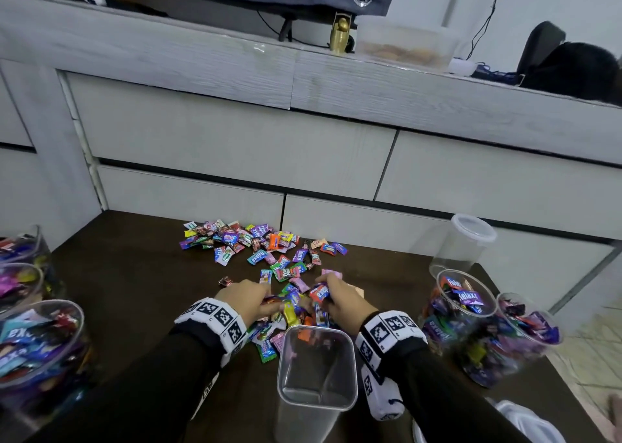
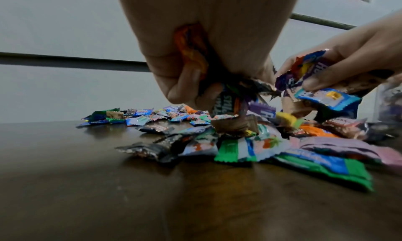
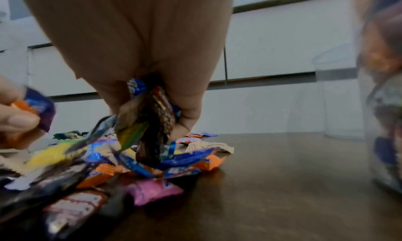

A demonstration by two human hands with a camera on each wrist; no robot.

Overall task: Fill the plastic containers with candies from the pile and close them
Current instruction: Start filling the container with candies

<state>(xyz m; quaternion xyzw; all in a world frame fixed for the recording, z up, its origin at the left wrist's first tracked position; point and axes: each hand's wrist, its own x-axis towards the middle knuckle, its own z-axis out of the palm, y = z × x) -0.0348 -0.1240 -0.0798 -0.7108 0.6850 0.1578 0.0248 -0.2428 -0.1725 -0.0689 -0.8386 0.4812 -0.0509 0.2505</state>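
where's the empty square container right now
In the head view the empty square container stands upright on the dark table, nearest the camera, between the two forearms, just behind the left hand and right hand gathering candies.

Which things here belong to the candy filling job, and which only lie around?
Job:
- candy pile
- empty container
- filled containers
- left hand, right hand, both gripping candies

Lying about:
- brass figure
- food tub
- black cables
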